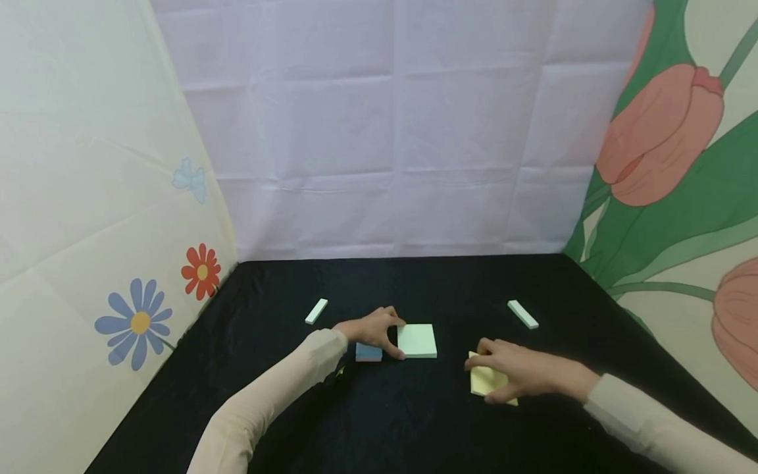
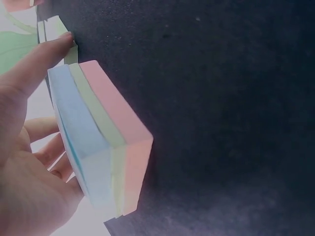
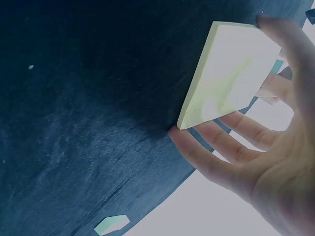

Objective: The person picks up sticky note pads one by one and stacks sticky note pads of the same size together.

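In the head view my left hand (image 1: 374,328) spans the left end of a pale green sticky note pad (image 1: 419,341), thumb at its near corner and fingers at its far corner. A stack of sticky note pads (image 2: 101,128), with blue, green and pink layers, sits under that hand near the wrist, apart from the fingertips. On the right, my right hand (image 1: 521,368) grips a yellow sticky note pad (image 1: 484,380) by opposite edges. The right wrist view shows the thumb at one edge of this pad (image 3: 231,69) and fingers along the other.
Two narrow pale strips lie farther back on the black cloth, one at left (image 1: 316,311) and one at right (image 1: 523,315). A small yellow bit (image 1: 340,372) shows beside the left sleeve. White cloth (image 1: 379,131) hangs behind the table, with printed cloths at both sides.
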Motion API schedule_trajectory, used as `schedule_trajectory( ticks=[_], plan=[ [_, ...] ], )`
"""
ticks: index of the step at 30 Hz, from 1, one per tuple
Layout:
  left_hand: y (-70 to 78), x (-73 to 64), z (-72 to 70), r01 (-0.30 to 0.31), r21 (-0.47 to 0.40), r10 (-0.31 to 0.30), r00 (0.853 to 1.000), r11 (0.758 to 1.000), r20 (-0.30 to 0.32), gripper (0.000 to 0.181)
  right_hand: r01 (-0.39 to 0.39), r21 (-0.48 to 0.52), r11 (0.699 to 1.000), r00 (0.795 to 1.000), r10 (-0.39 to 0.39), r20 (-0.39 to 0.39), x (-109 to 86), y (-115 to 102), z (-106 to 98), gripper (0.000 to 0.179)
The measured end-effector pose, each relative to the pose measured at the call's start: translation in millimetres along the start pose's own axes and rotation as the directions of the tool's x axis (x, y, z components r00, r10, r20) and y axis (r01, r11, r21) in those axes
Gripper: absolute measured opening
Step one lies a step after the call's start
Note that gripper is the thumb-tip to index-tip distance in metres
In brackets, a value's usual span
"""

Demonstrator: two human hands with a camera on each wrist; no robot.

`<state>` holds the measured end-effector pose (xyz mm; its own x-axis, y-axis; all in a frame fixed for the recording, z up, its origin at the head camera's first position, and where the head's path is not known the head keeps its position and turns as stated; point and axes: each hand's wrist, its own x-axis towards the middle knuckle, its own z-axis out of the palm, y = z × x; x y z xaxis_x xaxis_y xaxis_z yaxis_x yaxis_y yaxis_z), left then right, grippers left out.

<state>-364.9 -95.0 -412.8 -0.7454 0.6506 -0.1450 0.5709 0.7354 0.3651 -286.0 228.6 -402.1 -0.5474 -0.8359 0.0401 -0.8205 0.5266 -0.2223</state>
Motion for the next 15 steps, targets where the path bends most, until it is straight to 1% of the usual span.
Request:
schedule_trajectory(
  ticks=[5, 7, 9, 12, 15],
  plan=[
    [-0.3, 1.7, -0.7, -0.006, 0.015, 0.006, 1.0, 1.0, 0.005, 0.072, -0.038, 0.001, 0.999, 0.999, 0.038, 0.012, 4.2, -2.4, -2.1, 0.055],
    [-0.5, 2.4, -0.9, -0.01, 0.015, 0.01, 1.0, 1.0, 0.002, 0.072, -0.066, 0.004, 0.998, 0.998, 0.066, 0.019, 6.6, -3.2, -3.2, 0.058],
    [-0.6, 2.8, -0.9, -0.007, 0.019, 0.007, 1.0, 1.0, 0.004, 0.072, -0.075, 0.005, 0.997, 0.997, 0.075, 0.013, 9.1, -3.9, -3.8, 0.062],
    [-0.5, 2.9, -1.4, -0.003, 0.028, 0.002, 1.0, 1.0, 0.013, 0.073, -0.077, 0.004, 0.997, 0.997, 0.077, -0.008, 12.0, -4.1, -3.8, 0.066],
    [-0.6, 3.6, -2.0, 0.0, 0.041, -0.001, 1.0, 0.999, 0.025, 0.073, -0.059, -0.007, 0.998, 0.997, 0.059, -0.043, 14.5, -3.9, -2.6, 0.067]
  ],
)
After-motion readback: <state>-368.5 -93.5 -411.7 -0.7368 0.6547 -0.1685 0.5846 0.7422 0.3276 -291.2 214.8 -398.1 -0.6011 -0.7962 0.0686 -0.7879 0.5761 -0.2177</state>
